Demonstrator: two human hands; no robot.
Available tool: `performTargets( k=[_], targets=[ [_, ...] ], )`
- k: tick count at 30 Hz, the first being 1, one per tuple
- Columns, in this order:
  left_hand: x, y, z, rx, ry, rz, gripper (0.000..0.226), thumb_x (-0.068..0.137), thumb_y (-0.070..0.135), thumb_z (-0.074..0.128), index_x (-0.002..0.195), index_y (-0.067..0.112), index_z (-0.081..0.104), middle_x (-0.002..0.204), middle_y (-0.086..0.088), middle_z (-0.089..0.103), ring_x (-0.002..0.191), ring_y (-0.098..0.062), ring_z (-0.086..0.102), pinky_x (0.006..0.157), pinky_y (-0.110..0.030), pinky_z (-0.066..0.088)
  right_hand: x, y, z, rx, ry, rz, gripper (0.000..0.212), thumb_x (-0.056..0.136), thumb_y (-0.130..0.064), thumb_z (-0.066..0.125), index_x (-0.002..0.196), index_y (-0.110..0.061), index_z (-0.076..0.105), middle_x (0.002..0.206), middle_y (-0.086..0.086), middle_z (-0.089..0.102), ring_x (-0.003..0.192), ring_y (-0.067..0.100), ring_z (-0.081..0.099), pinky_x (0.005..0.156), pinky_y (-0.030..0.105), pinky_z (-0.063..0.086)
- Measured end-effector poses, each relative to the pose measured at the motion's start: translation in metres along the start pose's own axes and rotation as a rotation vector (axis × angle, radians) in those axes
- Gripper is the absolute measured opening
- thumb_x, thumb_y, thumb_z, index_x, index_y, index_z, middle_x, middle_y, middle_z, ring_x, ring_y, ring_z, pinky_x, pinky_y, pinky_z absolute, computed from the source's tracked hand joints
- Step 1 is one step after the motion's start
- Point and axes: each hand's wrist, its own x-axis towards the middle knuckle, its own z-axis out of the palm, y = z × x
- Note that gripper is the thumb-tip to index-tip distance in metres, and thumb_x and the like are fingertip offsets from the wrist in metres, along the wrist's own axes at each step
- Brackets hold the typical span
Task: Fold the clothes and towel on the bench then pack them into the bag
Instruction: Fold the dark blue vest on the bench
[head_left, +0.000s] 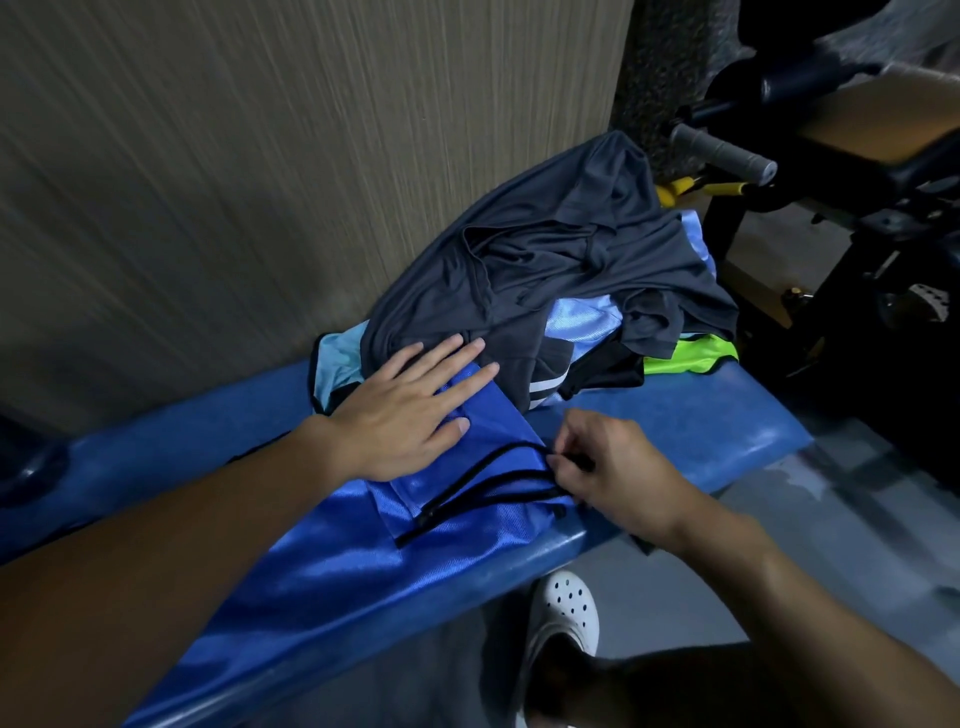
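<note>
Clearly, judging from the head view, the task is only just getting going. The clothes are lying in an unfolded heap on the blue bench (701, 415), and nothing is sitting in the bag (332, 561) yet. The bag is lying flat along the bench's near edge, just beside the heap. The left hand (410, 410) is pressing down with straight, spread fingers, its fingertips reaching onto the grey shirt (545, 249). The right hand (608, 467) is pinching the black cords (483, 478) at the bag's mouth. The bag is looking slick and satiny, catching the light in streaks. The shirt is draping soft and matte over a shiny pale blue piece (576, 317), with a neon green one (691, 356) poking out beneath. I cannot tell which piece is the towel.
</note>
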Motion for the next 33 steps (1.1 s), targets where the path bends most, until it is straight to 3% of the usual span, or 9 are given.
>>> performTargets(
  k=[3,7,11,16,19,24,28,30,33],
  targets=[
    [0.0,0.001,0.0,-0.005,-0.013,-0.002,0.065,0.1,0.055,0.013,0.156,0.036,-0.012,0.165,0.007,-0.02,0.149,-0.01,-0.023,0.124,-0.041,-0.002,-0.004,0.0,-0.001,0.058,-0.147,0.076,0.017,0.092,-0.014,0.062,0.08,-0.014,0.051,0.056,0.0,0.061,0.044,0.011,0.061,0.05,0.028,0.05],
    [-0.01,0.008,-0.004,0.018,0.079,0.0,0.066,0.101,0.052,0.02,0.159,0.029,-0.001,0.167,0.0,-0.009,0.153,-0.015,-0.012,0.124,-0.044,0.003,-0.003,-0.001,-0.003,-0.017,-0.027,-0.067,0.021,0.09,-0.043,0.064,0.094,-0.024,0.057,0.075,-0.004,0.065,0.067,0.009,0.06,0.065,0.027,0.049],
    [-0.025,0.013,0.005,0.034,0.084,0.005,0.065,0.102,0.049,0.021,0.159,0.026,0.004,0.167,0.001,-0.004,0.153,-0.014,-0.008,0.123,-0.046,0.01,-0.004,0.0,0.004,-0.071,-0.146,-0.101,0.024,0.087,-0.039,0.071,0.096,-0.025,0.053,0.065,-0.013,0.055,0.062,0.0,0.052,0.06,0.017,0.039],
    [-0.027,0.009,0.014,0.021,0.019,-0.029,0.063,0.103,0.054,0.013,0.158,0.031,-0.007,0.166,0.007,-0.015,0.152,-0.013,-0.016,0.123,-0.046,0.008,-0.003,0.004,0.006,-0.139,-0.116,-0.094,0.026,0.089,-0.041,0.067,0.08,-0.029,0.046,0.067,-0.009,0.056,0.061,0.005,0.052,0.065,0.031,0.046],
    [-0.03,0.01,0.011,0.04,0.045,-0.027,0.062,0.103,0.053,0.015,0.159,0.03,-0.002,0.167,0.003,-0.011,0.153,-0.016,-0.012,0.123,-0.048,0.01,-0.006,0.0,0.007,-0.067,-0.107,-0.119,0.03,0.084,-0.042,0.073,0.087,-0.023,0.05,0.077,-0.008,0.057,0.071,0.011,0.053,0.069,0.031,0.047],
    [-0.044,0.018,0.009,0.075,0.091,-0.006,0.061,0.102,0.049,0.022,0.159,0.027,0.015,0.167,-0.003,0.004,0.154,-0.021,0.002,0.122,-0.051,0.015,-0.006,-0.001,0.01,-0.027,-0.181,-0.092,0.042,0.084,-0.033,0.075,0.109,-0.024,0.043,0.069,-0.014,0.053,0.065,-0.002,0.053,0.062,0.013,0.037],
    [-0.056,0.01,0.021,0.047,0.027,-0.036,0.062,0.102,0.053,0.02,0.159,0.03,0.011,0.167,0.001,0.003,0.154,-0.019,-0.001,0.121,-0.051,0.017,-0.005,0.002,0.012,-0.111,-0.186,-0.045,0.035,0.091,-0.038,0.066,0.115,-0.026,0.043,0.06,-0.008,0.056,0.058,0.003,0.053,0.058,0.019,0.037],
    [-0.058,0.006,0.023,0.044,0.006,-0.05,0.063,0.101,0.055,0.018,0.159,0.031,0.008,0.167,0.002,0.001,0.154,-0.018,-0.002,0.121,-0.051,0.015,-0.007,0.001,0.011,-0.135,-0.194,-0.027,0.037,0.091,-0.046,0.062,0.118,-0.029,0.043,0.061,-0.008,0.057,0.066,0.008,0.059,0.062,0.02,0.042],
    [-0.058,0.01,0.017,0.036,0.034,-0.065,0.063,0.1,0.054,0.023,0.158,0.03,0.016,0.167,0.0,0.005,0.154,-0.02,0.002,0.122,-0.05,0.013,-0.008,-0.001,0.009,-0.246,-0.171,-0.035,0.054,0.085,-0.063,0.058,0.125,-0.033,0.041,0.076,-0.011,0.058,0.088,0.017,0.061,0.074,0.035,0.048]
  ],
)
